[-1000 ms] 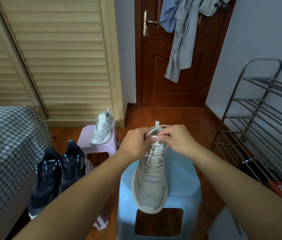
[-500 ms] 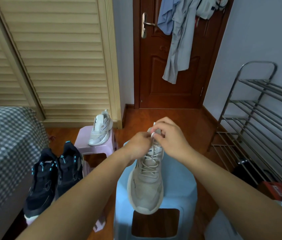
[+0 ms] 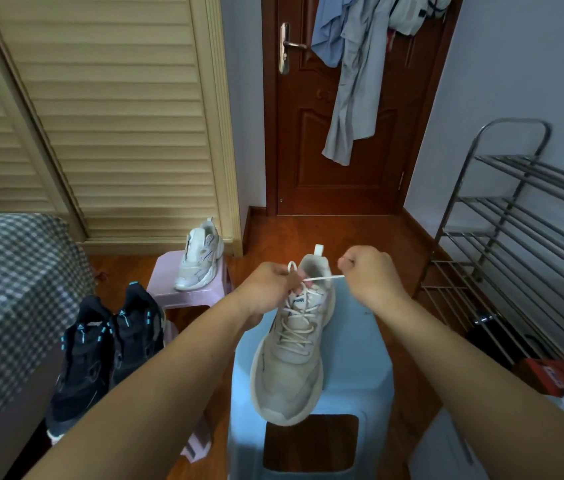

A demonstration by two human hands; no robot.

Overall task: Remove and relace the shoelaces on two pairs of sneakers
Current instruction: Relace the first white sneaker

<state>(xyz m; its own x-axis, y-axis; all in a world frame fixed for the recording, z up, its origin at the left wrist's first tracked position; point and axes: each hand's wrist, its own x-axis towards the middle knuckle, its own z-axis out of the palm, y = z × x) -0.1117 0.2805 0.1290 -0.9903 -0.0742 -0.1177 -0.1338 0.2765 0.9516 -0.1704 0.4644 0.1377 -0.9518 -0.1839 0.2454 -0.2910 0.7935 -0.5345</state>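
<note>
The beige shoe point(image 3: 291, 355) sat on top of the blue stool point(image 3: 353, 368), with its toe pointing toward the person. Its white lace point(image 3: 323, 278) was crossed up the front. The left hand point(image 3: 266, 292) was at the top of the shoe, by the tongue, and its fingers pinched a small loop of lace that stuck up above them. The right hand point(image 3: 370, 275) was just right of the shoe's heel. Its fingers were curled tight around the other end of the lace. The lace ran straight and tight from the shoe to that hand.

Left of the blue stool stood a pink stool point(image 3: 169, 289), farther back. A white shoe point(image 3: 201, 254) stood on it. Two black shoes point(image 3: 100, 348) with blue marks sat on the floor point(image 3: 273, 237) left of the blue stool, side by side. Past them was a bed point(image 3: 7, 289) with a checked cover. Right of the blue stool stood a metal rack point(image 3: 515, 216). Behind the stool was a brown door point(image 3: 308, 140) with clothes point(image 3: 353, 71) hanging on it.
</note>
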